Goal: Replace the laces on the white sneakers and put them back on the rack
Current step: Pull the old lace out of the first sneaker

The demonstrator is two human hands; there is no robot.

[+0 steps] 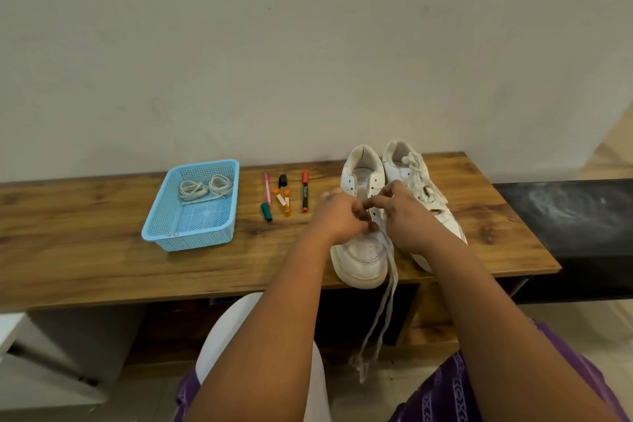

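Two white sneakers stand side by side on the wooden bench top (85,260), toes toward me. The left sneaker (363,257) has most of its eyelets bare; its worn lace (383,319) trails from the lower eyelets over the bench edge and hangs down. My left hand (337,216) and my right hand (406,212) meet over its tongue, both pinching that lace at the eyelets. The right sneaker (418,178) is still laced loosely. Two coiled laces (205,188) lie in a blue basket (191,236) at the left.
Several markers and loose caps (284,195) lie between the basket and the sneakers. The bench stands against a plain wall; a dark ledge (575,216) adjoins it on the right. Open shelf space shows under the bench, and my knees are close to its front edge.
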